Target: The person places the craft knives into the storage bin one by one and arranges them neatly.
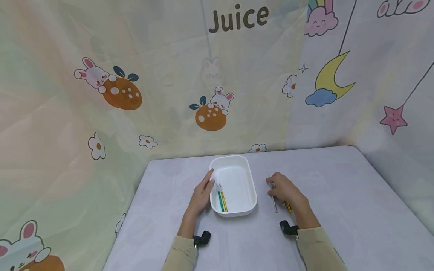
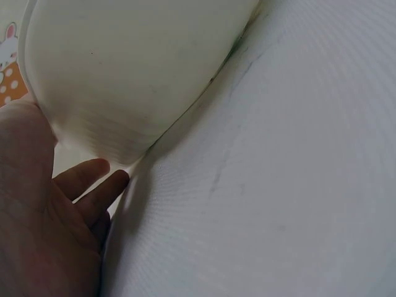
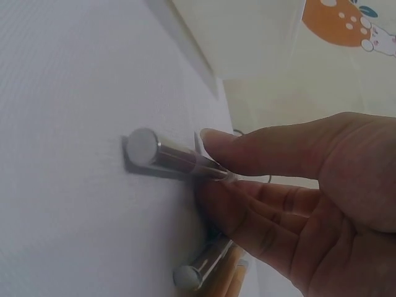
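A white rectangular tray [image 1: 251,188] stands near the middle of the table. My left hand [image 1: 200,195] holds its left wall, the thumb over the rim and the other fingers along the outside. Inside the tray lie a green pen-like stick [image 1: 220,202] and a yellow one [image 1: 224,202], side by side. To the right of the tray, my right hand [image 1: 285,189] pinches a silver pen-like stick [image 3: 176,154] between thumb and fingers, low over the table. Under that hand lie another silver stick [image 3: 201,266] and gold-yellow sticks [image 1: 288,207], partly hidden.
The table [image 1: 346,210] has a pale cloth cover. A printed curtain [image 1: 169,94] hangs behind it and along both sides. Each wrist carries a small black camera [image 1: 202,238] by the sleeve cuff.
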`<state>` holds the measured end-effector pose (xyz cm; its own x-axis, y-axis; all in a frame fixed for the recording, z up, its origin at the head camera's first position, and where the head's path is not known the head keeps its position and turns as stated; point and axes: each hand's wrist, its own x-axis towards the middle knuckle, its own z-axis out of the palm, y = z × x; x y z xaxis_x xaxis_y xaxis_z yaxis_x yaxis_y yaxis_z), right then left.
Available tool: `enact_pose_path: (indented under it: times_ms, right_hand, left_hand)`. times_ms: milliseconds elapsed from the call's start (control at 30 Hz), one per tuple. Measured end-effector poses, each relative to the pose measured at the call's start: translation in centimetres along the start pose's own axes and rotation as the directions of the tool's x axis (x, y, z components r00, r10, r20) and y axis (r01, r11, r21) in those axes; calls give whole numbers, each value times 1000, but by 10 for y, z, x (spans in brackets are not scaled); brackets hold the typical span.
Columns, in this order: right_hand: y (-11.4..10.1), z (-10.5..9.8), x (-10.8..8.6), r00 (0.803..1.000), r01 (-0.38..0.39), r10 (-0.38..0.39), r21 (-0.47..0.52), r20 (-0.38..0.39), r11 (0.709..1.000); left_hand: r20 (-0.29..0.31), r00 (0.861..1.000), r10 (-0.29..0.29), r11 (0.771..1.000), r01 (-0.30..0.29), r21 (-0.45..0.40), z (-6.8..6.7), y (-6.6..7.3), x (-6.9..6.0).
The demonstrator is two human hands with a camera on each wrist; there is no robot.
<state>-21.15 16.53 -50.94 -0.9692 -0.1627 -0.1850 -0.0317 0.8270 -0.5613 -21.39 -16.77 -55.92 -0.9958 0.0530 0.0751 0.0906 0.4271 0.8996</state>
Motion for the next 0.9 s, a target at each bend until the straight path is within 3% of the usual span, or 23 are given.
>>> enact_pose_path:
  times_ms: [233, 900]
  right_hand:
    - [-1, 2, 0, 1000, -3, 3, -12, -14, 1000]
    - [-1, 1, 1, 999, 26, -23, 78, -39, 997]
  left_hand:
    - [2, 1000, -3, 1000, 3, -14, 0, 1, -1]
    - [9, 1000, -9, 1000, 9, -25, -1, 1, -1]
